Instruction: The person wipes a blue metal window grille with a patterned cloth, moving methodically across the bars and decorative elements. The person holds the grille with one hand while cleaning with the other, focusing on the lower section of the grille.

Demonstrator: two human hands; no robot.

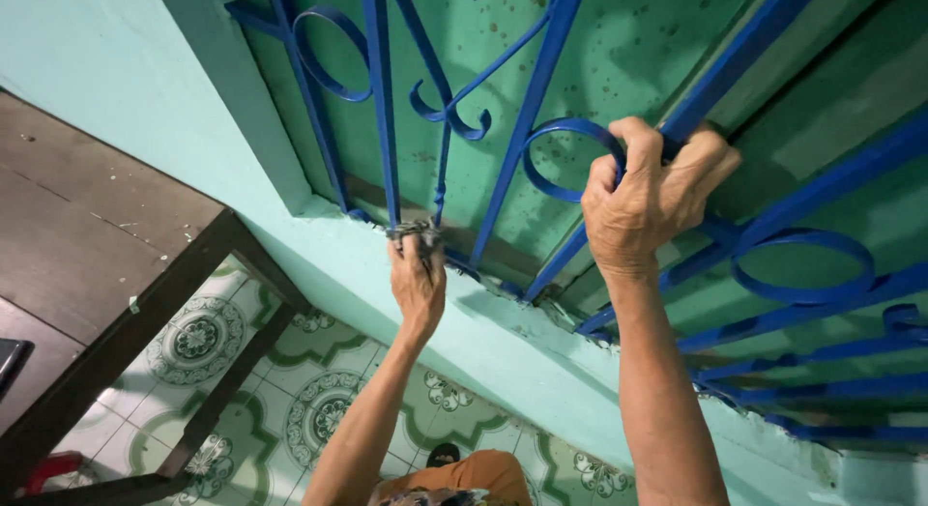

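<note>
Your right hand [650,197] grips a blue bar of the window grille [541,100], fingers clenched. Left hand [418,284] presses a grey rag [416,231] at the grille's bottom, fingers closed round it.

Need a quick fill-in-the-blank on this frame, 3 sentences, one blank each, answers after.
1. The right hand grips a bar of the window grille, which is painted ____.
2. The left hand presses a small grey wad against the grille's ____ edge, by the sill.
3. The floor below is covered with patterned ____, beside a dark wooden table.

Missing words: blue; bottom; tiles
</note>
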